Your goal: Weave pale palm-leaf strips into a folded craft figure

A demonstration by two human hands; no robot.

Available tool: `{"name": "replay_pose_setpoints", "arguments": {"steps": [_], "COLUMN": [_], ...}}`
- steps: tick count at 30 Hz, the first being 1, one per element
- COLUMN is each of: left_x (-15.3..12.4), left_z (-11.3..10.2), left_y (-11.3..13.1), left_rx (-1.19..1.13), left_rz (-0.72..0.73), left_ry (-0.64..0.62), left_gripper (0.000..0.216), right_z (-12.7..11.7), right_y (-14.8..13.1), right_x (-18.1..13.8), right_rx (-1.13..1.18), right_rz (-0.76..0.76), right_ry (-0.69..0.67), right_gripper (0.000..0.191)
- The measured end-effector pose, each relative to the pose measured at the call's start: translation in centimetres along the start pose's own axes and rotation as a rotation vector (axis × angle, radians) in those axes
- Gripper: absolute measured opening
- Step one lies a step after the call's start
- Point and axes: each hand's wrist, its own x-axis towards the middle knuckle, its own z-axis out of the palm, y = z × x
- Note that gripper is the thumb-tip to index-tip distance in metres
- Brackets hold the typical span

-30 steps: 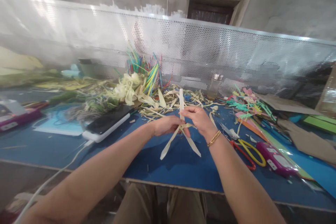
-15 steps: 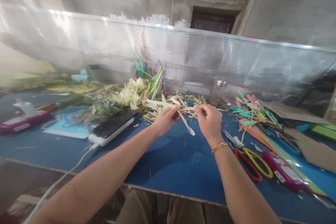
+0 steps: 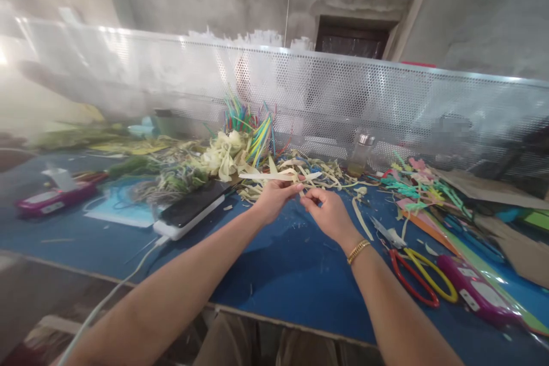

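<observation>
The left hand (image 3: 274,199) has its fingers (image 3: 295,186) pinched shut on a pale strip (image 3: 274,175). The strip is held level above the surface (image 3: 278,280), over its far middle part, with both pointed ends sticking out past the hand. The right hand (image 3: 329,214) sits just beside the left and a little nearer the front edge. Its fingers are curled in, with thumb and forefinger tips close together just below the strip's right end. Whether they grip anything cannot be told. A gold bracelet (image 3: 358,251) circles the right wrist.

One small clear jar (image 3: 359,155) with a metal cap stands near the far edge, and its contents cannot be made out. A bunch of coloured straws (image 3: 251,126) stands upright by the far edge, but what holds them is hidden behind a heap of pale cuttings (image 3: 223,154). More loose cuttings (image 3: 330,173) lie spread just behind the hands.

One pair of scissors (image 3: 422,280), with one red loop and one yellow, lies toward the right front corner. Two magenta cases are in view: one (image 3: 476,295) just beside the scissors and one (image 3: 51,199) near the left edge. One flat black-and-white device (image 3: 193,211) lies left of the hands, with a white cable running off the front edge. A perforated metal screen (image 3: 386,103) runs along the far edge.
</observation>
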Motion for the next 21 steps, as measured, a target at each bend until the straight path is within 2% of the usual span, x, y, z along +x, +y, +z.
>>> {"name": "replay_pose_setpoints", "arguments": {"steps": [4,10,16,19,21], "left_x": [0.1,0.2,0.2,0.2,0.2], "left_z": [-0.2,-0.4,-0.4,-0.5,-0.5], "left_y": [0.3,0.6,0.9,1.0,1.2], "left_rx": [0.063,0.037,0.046,0.006,-0.049], "left_rz": [0.037,0.073,0.04,0.035,0.026], "left_ry": [0.064,0.05,0.058,0.006,-0.05], "left_gripper": [0.035,0.028,0.031,0.03,0.028], "right_z": [0.0,0.0,-0.2,-0.2,-0.2], "right_y": [-0.1,-0.4,-0.7,-0.2,0.3], "right_x": [0.0,0.0,0.1,0.1,0.2], "right_rx": [0.057,0.122,0.166,0.207,0.289], "right_rz": [0.013,0.001,-0.01,0.021,0.103], "right_ry": [-0.047,-0.097,-0.168,-0.19,-0.114], "right_gripper": [0.024,0.022,0.025,0.026,0.029]}}
